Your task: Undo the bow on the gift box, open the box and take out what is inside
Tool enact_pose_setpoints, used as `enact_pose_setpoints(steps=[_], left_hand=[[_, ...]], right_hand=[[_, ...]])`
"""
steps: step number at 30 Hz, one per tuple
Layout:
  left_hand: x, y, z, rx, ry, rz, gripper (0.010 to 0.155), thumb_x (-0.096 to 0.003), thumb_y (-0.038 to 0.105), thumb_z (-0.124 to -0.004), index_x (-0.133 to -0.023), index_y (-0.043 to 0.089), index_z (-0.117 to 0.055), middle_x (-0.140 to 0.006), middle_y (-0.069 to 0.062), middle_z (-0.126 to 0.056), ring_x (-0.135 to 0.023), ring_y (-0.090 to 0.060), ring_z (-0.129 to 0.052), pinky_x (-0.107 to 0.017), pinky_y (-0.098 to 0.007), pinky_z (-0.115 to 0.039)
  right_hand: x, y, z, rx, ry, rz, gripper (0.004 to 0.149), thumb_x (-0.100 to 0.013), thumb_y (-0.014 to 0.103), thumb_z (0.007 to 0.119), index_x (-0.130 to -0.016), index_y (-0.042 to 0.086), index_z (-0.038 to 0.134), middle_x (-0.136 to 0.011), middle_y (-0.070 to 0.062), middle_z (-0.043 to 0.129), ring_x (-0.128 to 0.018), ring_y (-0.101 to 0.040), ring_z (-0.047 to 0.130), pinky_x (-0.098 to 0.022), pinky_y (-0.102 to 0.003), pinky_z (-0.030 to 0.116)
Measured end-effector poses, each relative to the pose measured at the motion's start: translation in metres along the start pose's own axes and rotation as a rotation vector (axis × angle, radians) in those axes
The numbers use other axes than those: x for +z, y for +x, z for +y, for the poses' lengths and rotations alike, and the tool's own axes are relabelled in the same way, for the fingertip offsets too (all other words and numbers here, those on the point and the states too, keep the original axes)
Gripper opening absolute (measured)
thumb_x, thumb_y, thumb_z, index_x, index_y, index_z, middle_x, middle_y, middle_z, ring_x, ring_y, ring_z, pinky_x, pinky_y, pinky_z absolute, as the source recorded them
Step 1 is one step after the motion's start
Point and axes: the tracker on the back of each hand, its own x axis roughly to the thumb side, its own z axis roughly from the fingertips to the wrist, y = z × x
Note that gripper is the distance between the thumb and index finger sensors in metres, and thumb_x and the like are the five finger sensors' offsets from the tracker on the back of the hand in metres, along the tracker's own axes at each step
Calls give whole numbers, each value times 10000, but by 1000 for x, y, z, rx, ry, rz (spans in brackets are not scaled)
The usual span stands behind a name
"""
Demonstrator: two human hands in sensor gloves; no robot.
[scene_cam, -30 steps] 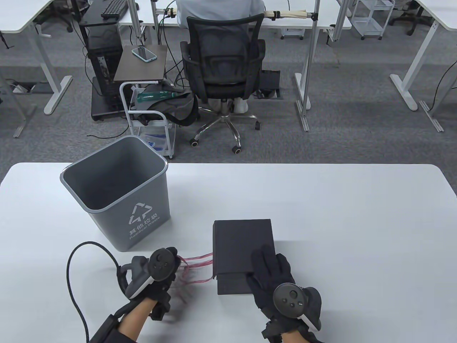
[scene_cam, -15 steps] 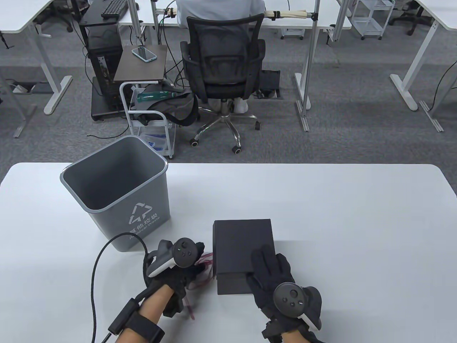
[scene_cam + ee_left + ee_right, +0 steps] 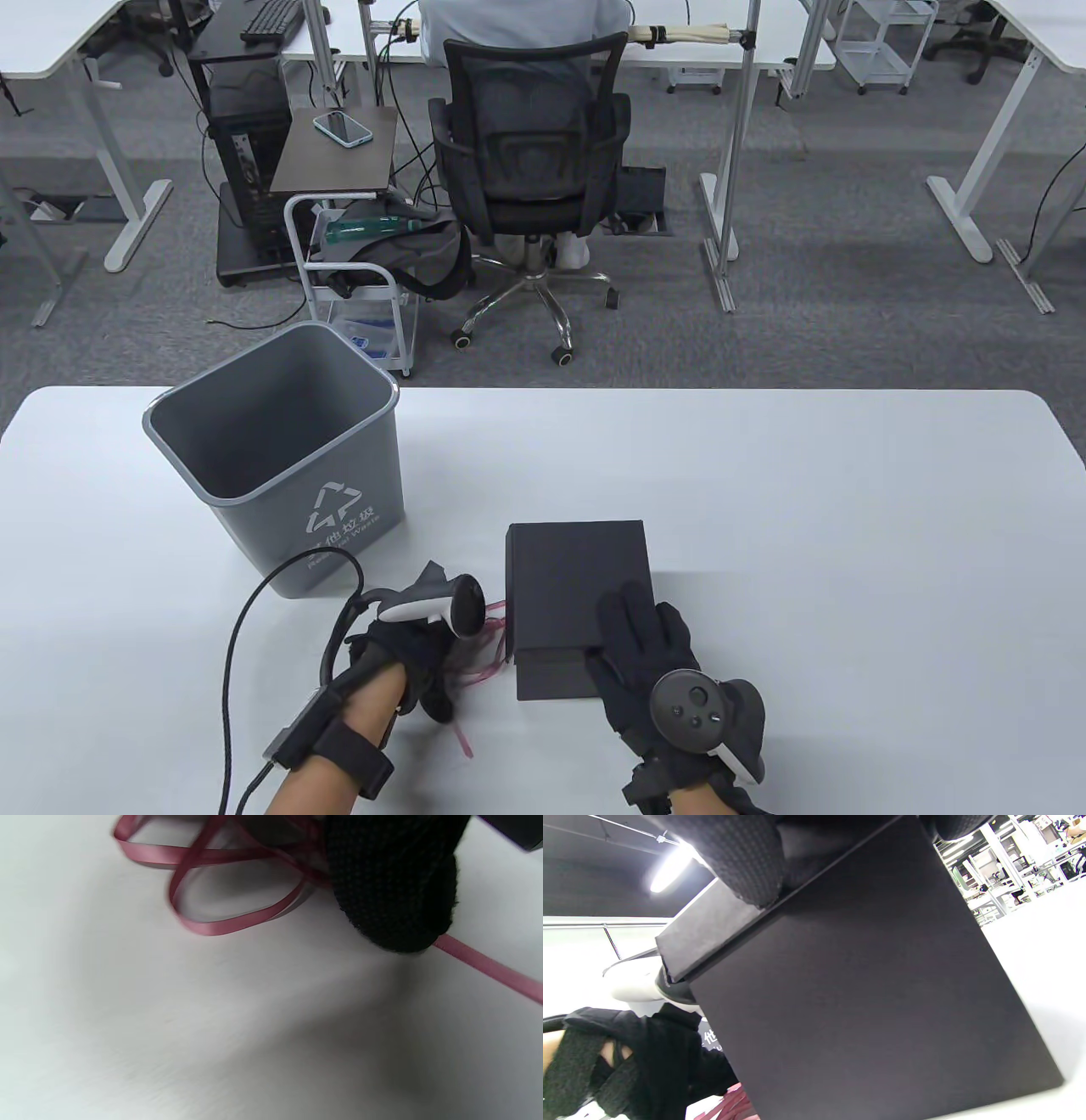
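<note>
Left hand [image 3: 407, 654] sits just left of the black gift box [image 3: 577, 586], rolled onto its side so the tracker [image 3: 454, 604] faces the box. Its fingers are curled around a bundle of pink ribbon [image 3: 484, 654]; in the left wrist view one gloved fingertip [image 3: 394, 887] presses the ribbon [image 3: 220, 891] against the white table [image 3: 169, 1027], with loose loops spreading out to one side of the finger and a single straight strand running off the other way. One ribbon tail [image 3: 462, 740] trails on the table near the left wrist. Ribbon is off the top of the box, bunched between the left hand and the box's left wall. Right hand [image 3: 653, 671] lies flat on the box's near right part, fingers straight and spread, palm down, pressing the lid [image 3: 577, 577]; not curled around anything. In the right wrist view the fingertips [image 3: 742, 861] rest on the lid edge [image 3: 708, 929], which overhangs the box body [image 3: 874, 1005] slightly. Lid on, box shut, contents not visible. Box's near end shows a lower step below the lid just left of the right hand's fingers. Grey waste bin [image 3: 271, 458] stands beyond the left hand, well apart from the right hand. Black cable [image 3: 246, 611] loops from the left wrist strap toward the bin.
</note>
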Motion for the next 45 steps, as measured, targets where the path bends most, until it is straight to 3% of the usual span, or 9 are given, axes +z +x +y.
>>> enact_pose_setpoints(steps=[3,7,9,13,16,18,36,43,45], left_hand=[[-3,7,4,27,60,-8,1194,-407,535,-889,-1091,179,23,-1202,-199,-7,-1096,-521,-149,-819,-648,-387],[-2,12,10,28,306,-19,944,-436,453,-851,-1160,166,-316,-1198,-166,-365,-1062,-441,-465,-786,-550,-588],[1,15,12,22,450,0,743,-452,398,-867,-1107,189,-585,-1102,-134,-650,-925,-383,-726,-715,-487,-742],[5,25,10,-53,616,-3,431,-483,318,-896,-906,242,-853,-815,-47,-973,-691,-244,-994,-536,-379,-937],[9,25,6,-82,685,-34,388,-481,329,-906,-855,222,-901,-712,-43,-1029,-574,-216,-1048,-435,-336,-981],[11,20,-1,11,740,-58,366,-489,313,-930,-832,183,-927,-669,-84,-1040,-512,-232,-1052,-385,-347,-976],[67,-50,-23,-6,667,84,383,-506,331,-903,-853,169,-903,-675,-89,-1017,-498,-221,-1044,-355,-319,-973],[85,-79,-35,-50,511,105,388,-515,336,-895,-873,185,-888,-707,-79,-1001,-534,-221,-1034,-386,-328,-961],[92,-79,-32,-63,522,111,384,-526,325,-882,-890,202,-873,-744,-78,-980,-579,-234,-1017,-423,-350,-944]], right_hand=[[0,0,-1,-3,3,0,687,-605,402,777,-1186,194,474,-1228,-93,335,-952,-602,467,-719,-607,521],[0,0,-1,-7,7,0,688,-606,401,776,-1187,193,472,-1229,-93,332,-952,-603,465,-719,-607,520],[0,0,-1,-6,7,0,687,-606,401,776,-1187,194,472,-1229,-93,335,-951,-604,466,-718,-608,521],[0,-1,-1,-5,5,0,686,-606,401,775,-1186,197,471,-1229,-92,333,-952,-601,467,-719,-605,521],[0,-1,0,-3,4,-1,686,-606,403,774,-1186,197,470,-1229,-91,332,-952,-601,466,-719,-605,521],[0,-1,1,-2,1,-1,686,-605,404,773,-1186,198,470,-1229,-90,331,-952,-600,467,-720,-604,521],[0,-2,2,-3,2,-1,686,-605,403,773,-1186,199,470,-1230,-87,330,-952,-601,470,-718,-605,523],[0,-2,2,-5,2,0,687,-606,402,773,-1187,199,469,-1230,-88,330,-952,-601,469,-719,-604,523],[0,-2,2,-4,2,1,685,-605,403,773,-1185,199,471,-1230,-88,331,-951,-601,470,-719,-604,523]])
